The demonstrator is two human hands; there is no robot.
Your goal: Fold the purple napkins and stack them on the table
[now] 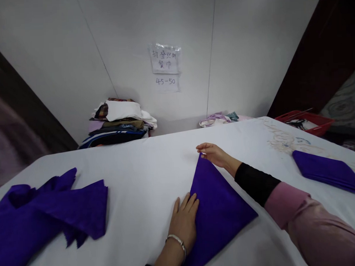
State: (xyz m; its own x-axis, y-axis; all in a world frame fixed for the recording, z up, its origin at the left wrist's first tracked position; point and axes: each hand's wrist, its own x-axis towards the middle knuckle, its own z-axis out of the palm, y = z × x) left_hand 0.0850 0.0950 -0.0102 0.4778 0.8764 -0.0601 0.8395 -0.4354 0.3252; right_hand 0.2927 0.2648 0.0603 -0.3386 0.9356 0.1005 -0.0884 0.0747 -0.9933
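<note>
A purple cloth (pixel 218 209) folded into a triangle lies on the white table (pixel 143 165) in front of me. My left hand (pixel 183 222) rests flat on its left edge, fingers stretched out together, a silver bracelet on the wrist. My right hand (pixel 213 153) pinches the far top corner of the triangle between its fingertips.
A heap of loose purple cloths (pixel 49 211) lies at the left. A folded purple stack (pixel 327 170) sits at the right. Mixed folded clothes (pixel 119 123) are piled against the back wall, a smaller cloth bundle (pixel 220 118) beside them. A red tray (pixel 308 122) stands at far right.
</note>
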